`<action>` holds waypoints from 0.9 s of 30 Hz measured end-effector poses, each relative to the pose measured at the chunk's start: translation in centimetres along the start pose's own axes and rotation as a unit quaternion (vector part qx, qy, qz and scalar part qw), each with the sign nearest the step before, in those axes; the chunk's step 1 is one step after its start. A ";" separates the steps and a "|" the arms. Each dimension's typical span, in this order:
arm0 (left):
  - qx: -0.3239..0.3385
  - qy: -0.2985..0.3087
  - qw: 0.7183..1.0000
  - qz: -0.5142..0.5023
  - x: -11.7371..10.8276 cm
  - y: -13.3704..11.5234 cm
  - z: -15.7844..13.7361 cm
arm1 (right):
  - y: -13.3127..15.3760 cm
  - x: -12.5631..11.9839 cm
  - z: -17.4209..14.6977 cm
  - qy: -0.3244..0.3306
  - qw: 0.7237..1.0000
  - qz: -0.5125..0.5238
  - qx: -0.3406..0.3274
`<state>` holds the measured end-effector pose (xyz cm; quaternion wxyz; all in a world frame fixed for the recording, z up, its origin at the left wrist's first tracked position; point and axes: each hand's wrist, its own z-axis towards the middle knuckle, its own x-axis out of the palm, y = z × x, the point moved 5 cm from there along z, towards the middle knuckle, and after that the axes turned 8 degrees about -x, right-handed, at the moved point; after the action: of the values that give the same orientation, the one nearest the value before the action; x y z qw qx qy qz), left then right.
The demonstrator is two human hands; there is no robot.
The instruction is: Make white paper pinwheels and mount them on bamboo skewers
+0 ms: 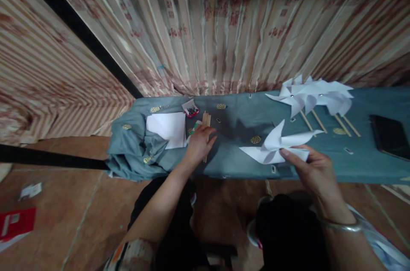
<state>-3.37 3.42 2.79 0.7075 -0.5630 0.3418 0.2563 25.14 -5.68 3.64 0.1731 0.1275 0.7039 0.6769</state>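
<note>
My right hand [312, 164] pinches a folded white paper pinwheel [272, 147] near its middle, thumb on top. No stick shows on this pinwheel. My left hand [200, 141] rests over a small bundle of thin wooden sticks [206, 118], covering their middle; thumb and forefinger are apart. Beside that hand lie a stack of white paper [169, 128] and a green-and-white packet [194, 127], partly covered. Just behind is a small open red box [191, 109] holding small shiny metal pieces.
Several finished white pinwheels [320, 96] on wooden sticks lie overlapping at the back right. A dark phone [390, 134] is at the right end. The grey-blue cloth [237, 164] bunches up at the left. A striped curtain [218, 27] hangs behind. A red packet [16, 224] lies on the floor.
</note>
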 end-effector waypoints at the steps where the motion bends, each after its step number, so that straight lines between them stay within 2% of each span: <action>1: 0.007 0.004 0.999 0.050 0.0 0.2 0.3 | 0.1 0.1 -0.2 0.004 1.000 -0.002 0.002; 3: 0.009 0.024 0.993 0.118 0.2 0.5 0.9 | 0.1 0.3 -0.4 0.011 1.000 -0.003 0.004; 6: 0.002 0.036 0.986 0.161 0.8 0.8 1.5 | 0.2 0.6 -0.7 0.027 1.000 -0.004 0.005; 13: -0.024 0.041 0.978 0.204 0.9 0.9 1.7 | 0.7 1.3 -1.2 0.054 0.999 -0.005 -0.009; 19: -0.036 0.050 0.979 0.193 1.4 0.4 1.5 | 1.2 2.0 -1.5 0.073 0.997 -0.009 -0.024; 23: -0.054 0.055 0.992 0.100 1.9 0.0 1.3 | 1.3 3.1 -1.9 0.122 0.991 -0.027 -0.046; 25: -0.064 0.067 0.996 0.000 2.3 -0.5 0.9 | 1.7 3.7 -2.2 0.147 0.985 -0.043 -0.077; 27: -0.072 0.087 0.986 -0.119 2.9 -1.0 0.3 | 2.3 4.2 -2.5 0.162 0.976 -0.070 -0.126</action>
<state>-0.74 3.39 1.23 0.6579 -0.6695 0.3133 0.1439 20.13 -6.04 5.70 0.1180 -0.0565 0.6387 0.7582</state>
